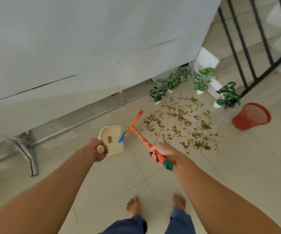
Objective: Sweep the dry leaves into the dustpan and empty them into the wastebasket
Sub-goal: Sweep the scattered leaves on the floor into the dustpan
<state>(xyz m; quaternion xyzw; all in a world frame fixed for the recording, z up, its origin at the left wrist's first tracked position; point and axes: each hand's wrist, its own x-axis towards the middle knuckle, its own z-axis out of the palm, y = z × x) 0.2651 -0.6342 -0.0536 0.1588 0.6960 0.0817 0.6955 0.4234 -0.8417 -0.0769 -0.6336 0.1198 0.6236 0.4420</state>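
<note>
Nothing has yet been swept, as far as this view shows. On the left, the left hand (pixel 97 150) has its fingers (pixel 102 153) curled fully round the rounded cream end of a handle (pixel 100 148), and beyond those fingers lies the cream plastic dustpan (pixel 111 141) with a small brown label inside; its tray looks bare of leaves, and whether it rests on the pale tiled floor (pixel 136 179) or hangs just above it cannot be told. Just past the dustpan's far edge, ahead of the left fingers, is the orange and blue head (pixel 133 125) of a long-handled sweeper, its orange patterned stick (pixel 143 139) running back to the right hand (pixel 163 153). That hand's fingers (pixel 153 157) are wrapped tight round the stick near its green end cap (pixel 168 165). Beyond and to the right of the right fingers, the dry yellow-brown leaves (pixel 180 122) lie scattered in a broad loose patch on the floor, well apart from the dustpan's mouth. Farther off stand small green-and-white potted plants in white pots (pixel 202 81) along the wall. Well to the right of the right fingers, the round red plastic wastebasket (pixel 252 116) stands upright near the leaf patch; no leaves can be made out in it. By my judgement the gathering, the scooping and the emptying all remain.
</note>
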